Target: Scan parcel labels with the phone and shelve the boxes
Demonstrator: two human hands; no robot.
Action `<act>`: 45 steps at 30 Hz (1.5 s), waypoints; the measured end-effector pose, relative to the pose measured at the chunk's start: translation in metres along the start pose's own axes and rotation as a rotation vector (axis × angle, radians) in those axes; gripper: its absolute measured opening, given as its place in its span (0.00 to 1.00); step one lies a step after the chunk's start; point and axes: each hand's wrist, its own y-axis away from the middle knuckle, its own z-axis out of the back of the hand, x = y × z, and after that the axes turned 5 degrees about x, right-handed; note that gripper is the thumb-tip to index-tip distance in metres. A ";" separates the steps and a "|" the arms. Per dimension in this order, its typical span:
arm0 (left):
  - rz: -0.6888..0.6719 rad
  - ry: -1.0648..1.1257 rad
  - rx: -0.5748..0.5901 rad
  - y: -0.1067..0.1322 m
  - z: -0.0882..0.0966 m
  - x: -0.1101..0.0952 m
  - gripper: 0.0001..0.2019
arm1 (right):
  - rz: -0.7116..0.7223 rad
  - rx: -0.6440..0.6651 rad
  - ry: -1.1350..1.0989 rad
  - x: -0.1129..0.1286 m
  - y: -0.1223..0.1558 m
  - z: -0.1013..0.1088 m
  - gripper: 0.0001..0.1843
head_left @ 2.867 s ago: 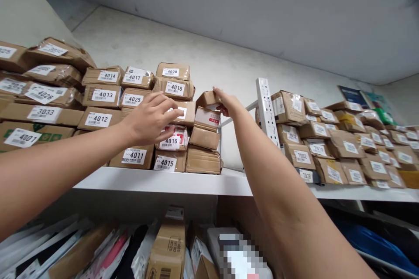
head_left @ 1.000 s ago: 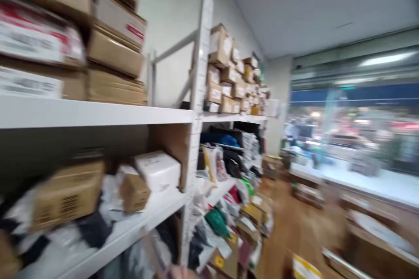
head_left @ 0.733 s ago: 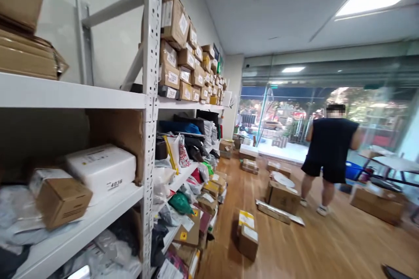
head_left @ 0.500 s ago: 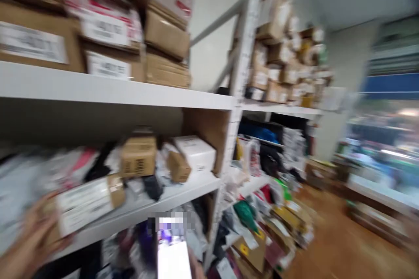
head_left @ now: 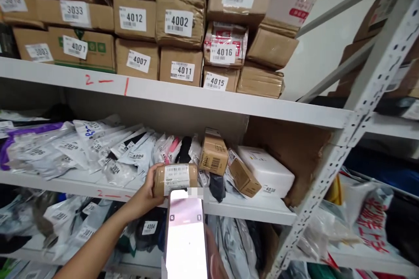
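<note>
A small brown cardboard parcel [head_left: 176, 176] with a white label is gripped at its left end by my left hand [head_left: 153, 185]. It is held in front of the middle shelf, label facing me. My right hand [head_left: 214, 255] is wrapped round a smartphone [head_left: 186, 235] with a lit, mostly white screen. The phone's top edge overlaps the parcel's lower edge in view; whether they touch I cannot tell. Just behind the parcel, a brown box with a printed barcode [head_left: 213, 152] stands on the shelf, beside a smaller tilted brown box [head_left: 245, 176] and a white package [head_left: 266, 172] marked 4038.
Numbered cardboard boxes [head_left: 178, 22] are stacked on the upper shelf, whose white edge [head_left: 183, 96] carries red writing. Bagged parcels [head_left: 98, 139] crowd the middle shelf's left side. A perforated white upright [head_left: 363, 109] stands at the right, with more packages [head_left: 366, 213] beyond it.
The view has swung left, bringing more numbered boxes into sight. The parcel in my left hand is now closer to the phone, its label squarely facing me.
</note>
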 end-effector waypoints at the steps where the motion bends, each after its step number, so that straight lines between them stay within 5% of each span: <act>1: -0.011 -0.003 0.005 0.000 0.001 0.001 0.44 | 0.019 0.001 0.005 0.006 -0.003 -0.004 0.39; 9: -0.101 0.038 0.012 -0.004 0.001 0.006 0.44 | 0.037 0.061 0.014 0.039 -0.016 -0.025 0.36; 16: -0.095 0.035 0.014 -0.004 -0.003 -0.003 0.44 | 0.064 0.063 -0.009 0.043 -0.020 -0.029 0.35; 30: -0.132 0.033 -0.010 -0.007 0.002 0.013 0.47 | -0.016 0.027 -0.233 0.041 -0.021 -0.036 0.34; 37: -0.131 0.047 -0.014 -0.008 0.002 0.013 0.44 | -0.053 0.077 -0.220 0.040 -0.024 -0.036 0.40; 41: -0.061 0.074 -0.058 0.002 0.001 0.002 0.44 | -0.193 0.210 -0.390 0.047 -0.014 -0.034 0.54; 45: -0.010 0.132 -0.157 0.020 0.001 -0.017 0.41 | -0.274 0.142 -0.387 0.053 0.002 -0.028 0.61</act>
